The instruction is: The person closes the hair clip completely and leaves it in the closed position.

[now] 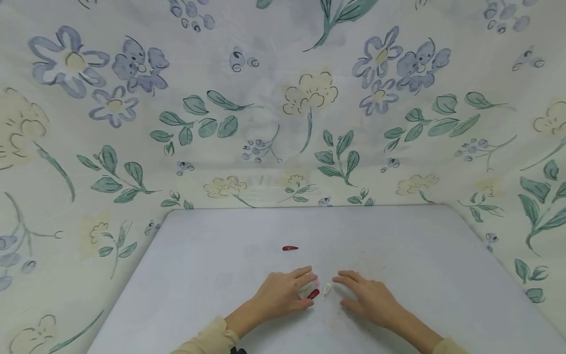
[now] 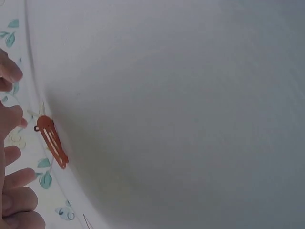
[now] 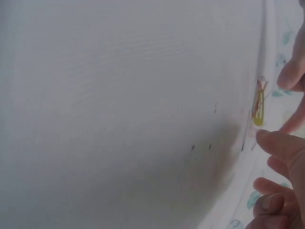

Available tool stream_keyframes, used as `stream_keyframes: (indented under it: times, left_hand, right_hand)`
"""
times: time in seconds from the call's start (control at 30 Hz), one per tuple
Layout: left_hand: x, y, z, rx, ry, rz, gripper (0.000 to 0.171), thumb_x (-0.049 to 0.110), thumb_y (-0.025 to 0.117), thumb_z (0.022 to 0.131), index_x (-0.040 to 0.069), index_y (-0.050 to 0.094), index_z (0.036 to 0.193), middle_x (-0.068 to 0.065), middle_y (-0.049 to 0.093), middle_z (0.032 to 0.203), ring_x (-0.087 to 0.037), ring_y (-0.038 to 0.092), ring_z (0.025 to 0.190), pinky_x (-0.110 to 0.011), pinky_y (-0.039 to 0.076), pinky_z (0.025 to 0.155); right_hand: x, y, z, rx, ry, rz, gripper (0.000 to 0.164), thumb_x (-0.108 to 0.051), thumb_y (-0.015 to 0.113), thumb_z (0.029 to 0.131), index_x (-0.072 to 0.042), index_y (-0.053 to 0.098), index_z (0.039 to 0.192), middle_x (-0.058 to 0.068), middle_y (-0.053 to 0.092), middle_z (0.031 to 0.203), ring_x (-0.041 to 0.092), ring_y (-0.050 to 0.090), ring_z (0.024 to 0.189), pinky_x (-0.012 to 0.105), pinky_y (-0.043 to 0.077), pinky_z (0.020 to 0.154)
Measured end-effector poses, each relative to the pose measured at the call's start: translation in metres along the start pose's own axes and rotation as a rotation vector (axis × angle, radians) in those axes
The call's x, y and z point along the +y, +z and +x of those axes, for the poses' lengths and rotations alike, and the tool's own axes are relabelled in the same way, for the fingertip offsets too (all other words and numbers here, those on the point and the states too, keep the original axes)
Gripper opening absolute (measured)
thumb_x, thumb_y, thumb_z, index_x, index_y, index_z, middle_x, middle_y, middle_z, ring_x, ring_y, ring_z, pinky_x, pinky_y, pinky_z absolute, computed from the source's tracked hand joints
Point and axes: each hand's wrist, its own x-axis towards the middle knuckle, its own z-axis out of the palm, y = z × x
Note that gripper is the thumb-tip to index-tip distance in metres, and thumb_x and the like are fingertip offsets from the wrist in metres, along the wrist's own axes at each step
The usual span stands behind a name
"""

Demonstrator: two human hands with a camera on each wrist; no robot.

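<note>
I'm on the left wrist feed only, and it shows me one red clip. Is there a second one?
Observer: Yes, the head view shows another red clip on the table, farther out than both the left hand and the right hand.
Operator: Is the right hand holding anything?
Observer: Nothing that shows; a white clip lies beside its fingertips.
Operator: Anything blocked by the left fingers?
Observer: Something pink peeks out beside them, too covered to identify.
</note>
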Motion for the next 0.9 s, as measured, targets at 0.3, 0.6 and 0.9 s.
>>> stream_keyframes:
  times: [0.3,0.6,0.9]
  left_hand:
    - [0.016,0.016,0.014,-0.001,-0.015,0.142,0.046,0.053,0.073,0.081,0.026,0.069,0.119,0.004,0.067,0.127,-0.008,0.061,0.055,-0.018,0.040,0.044]
    - [0.026,0.017,0.019,0.019,-0.018,0.179,0.029,0.046,0.075,0.081,0.025,0.074,0.100,0.004,0.069,0.121,-0.015,0.066,0.061,-0.025,0.045,0.048]
    - [0.026,0.022,0.019,0.046,0.009,0.168,0.020,0.042,0.078,0.078,0.026,0.076,0.088,0.012,0.065,0.099,-0.003,0.047,0.051,-0.020,0.034,0.043]
  right_hand:
    - [0.001,0.015,0.008,0.034,-0.023,0.027,0.043,-0.026,0.074,0.087,-0.017,0.061,0.126,0.004,0.061,0.130,0.023,0.071,0.087,0.037,0.055,0.066]
    - [0.000,0.022,0.014,0.026,-0.021,0.053,0.034,-0.023,0.073,0.088,-0.017,0.065,0.120,0.003,0.061,0.127,0.023,0.070,0.086,0.037,0.054,0.066]
    - [-0.002,0.024,0.015,0.044,-0.031,0.072,0.020,-0.021,0.074,0.087,-0.019,0.065,0.104,0.002,0.062,0.122,0.016,0.066,0.071,0.031,0.049,0.057]
